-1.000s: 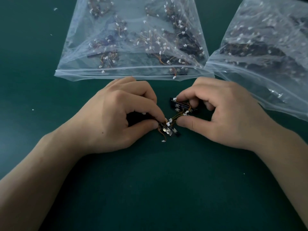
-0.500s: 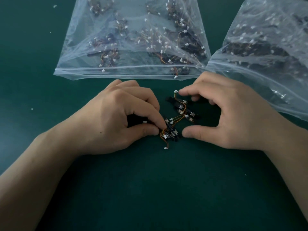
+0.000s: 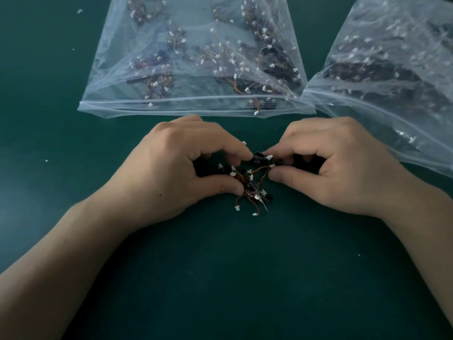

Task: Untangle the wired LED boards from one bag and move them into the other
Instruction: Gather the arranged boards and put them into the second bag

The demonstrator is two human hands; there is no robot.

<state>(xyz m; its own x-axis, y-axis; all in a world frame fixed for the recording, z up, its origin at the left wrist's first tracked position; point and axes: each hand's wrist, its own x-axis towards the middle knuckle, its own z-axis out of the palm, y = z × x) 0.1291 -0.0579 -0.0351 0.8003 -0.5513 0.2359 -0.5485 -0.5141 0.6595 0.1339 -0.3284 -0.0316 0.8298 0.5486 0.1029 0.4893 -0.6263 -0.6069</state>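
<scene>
A small tangle of black LED boards (image 3: 252, 190) with orange and yellow wires and white plugs lies on the green table between my hands. My left hand (image 3: 181, 168) pinches the clump between thumb and forefinger at its left side. One black LED board (image 3: 260, 158) sits at the top of the tangle, where my right hand (image 3: 338, 165) pinches it and its wire, with the other fingers curled. Two clear plastic bags lie beyond: the centre bag (image 3: 196, 69) and the right bag (image 3: 397, 77), both holding several wired boards.
The dark green table (image 3: 245, 278) extends toward me below the hands. A few white specks lie scattered on it at the left. The right bag's lower edge reaches close to my right wrist.
My right hand has closed from a spread pose onto the upper board and its wire. The tangle has bunched together and shifted slightly, with my left hand still pinching it.
</scene>
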